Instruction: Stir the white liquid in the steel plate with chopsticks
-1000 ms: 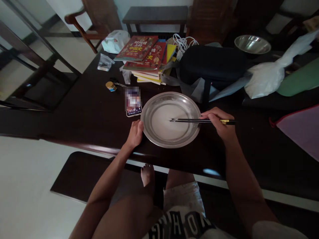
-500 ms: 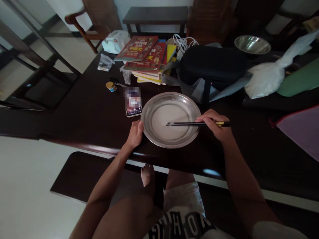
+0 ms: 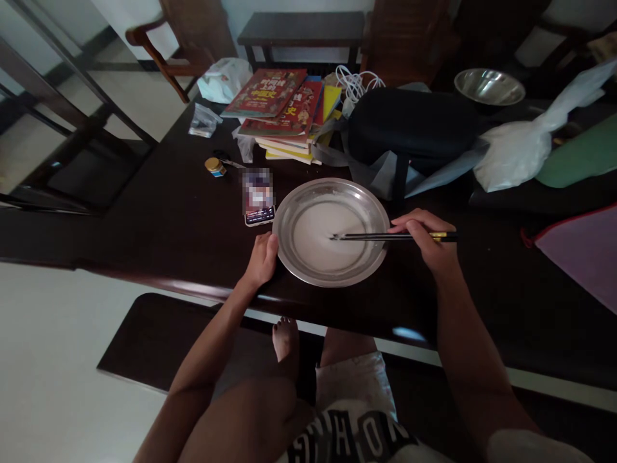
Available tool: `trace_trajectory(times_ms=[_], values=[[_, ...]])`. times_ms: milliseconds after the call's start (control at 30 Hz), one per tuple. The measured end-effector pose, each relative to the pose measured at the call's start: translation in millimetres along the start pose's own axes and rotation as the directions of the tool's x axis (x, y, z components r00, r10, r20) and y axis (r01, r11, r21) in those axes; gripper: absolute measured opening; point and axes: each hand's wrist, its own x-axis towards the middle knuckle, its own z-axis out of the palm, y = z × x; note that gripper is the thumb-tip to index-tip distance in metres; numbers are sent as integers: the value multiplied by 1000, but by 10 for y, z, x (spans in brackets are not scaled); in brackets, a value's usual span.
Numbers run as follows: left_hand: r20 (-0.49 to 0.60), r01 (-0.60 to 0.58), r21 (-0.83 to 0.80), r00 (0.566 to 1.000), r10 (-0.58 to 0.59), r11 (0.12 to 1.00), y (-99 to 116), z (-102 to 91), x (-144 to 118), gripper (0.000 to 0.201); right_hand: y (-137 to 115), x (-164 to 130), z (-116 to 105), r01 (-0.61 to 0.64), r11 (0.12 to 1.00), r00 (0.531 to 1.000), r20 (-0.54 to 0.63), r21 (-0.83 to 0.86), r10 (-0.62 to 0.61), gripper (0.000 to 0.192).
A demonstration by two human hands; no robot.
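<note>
Right hand is gripping chopsticks, fingers closed round them, tips dipping into the whitish liquid in the metal plate at frame center. Left hand is bracing the plate's rim on the desk. Best w/ tips low, strokes short, away from the phone.

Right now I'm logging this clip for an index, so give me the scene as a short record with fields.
Left hand: left hand rests on the near-left rim of the metal plate
Right hand: right hand holds dark chopsticks, tips in the plate's whitish liquid
Beside plate: phone to its left
Behind: book stack, black case, metal bowl
Surface: dark table
</note>
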Motion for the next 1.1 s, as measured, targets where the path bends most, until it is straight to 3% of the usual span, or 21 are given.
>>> trace_trajectory(times_ms=[167, 333, 500, 667, 833, 1000, 1100], values=[[-7, 8, 1, 1000, -8, 1000, 6, 2, 3, 70, -8, -5, 10, 35, 999, 995, 90, -5, -35, 25], [-11, -12, 5, 1000, 12, 1000, -23, 12, 5, 72, -3, -5, -5, -1, 1000, 1000, 1, 0, 1, 24], [-14, -26, 9, 1000, 27, 1000, -59, 19, 4, 70, -4, -11, 18, 49, 999, 994, 96, 6, -49, 22], [-6, -38, 16, 999, 38, 999, -73, 18, -4, 69, 7, -12, -1, 31, 999, 999, 19, 35, -32, 21], [6, -21, 6, 1000, 21, 1000, -71, 15, -10, 68, -17, -4, 17, 51, 998, 993, 103, 29, -54, 21], [7, -6, -6, 1000, 6, 1000, -67, 16, -7, 67, 12, -1, 1, 31, 999, 1000, 4, 8, -31, 24], [7, -12, 2, 1000, 12, 1000, -57, 16, 0, 68, 14, -6, 11, 43, 999, 997, 60, 26, -44, 24]])
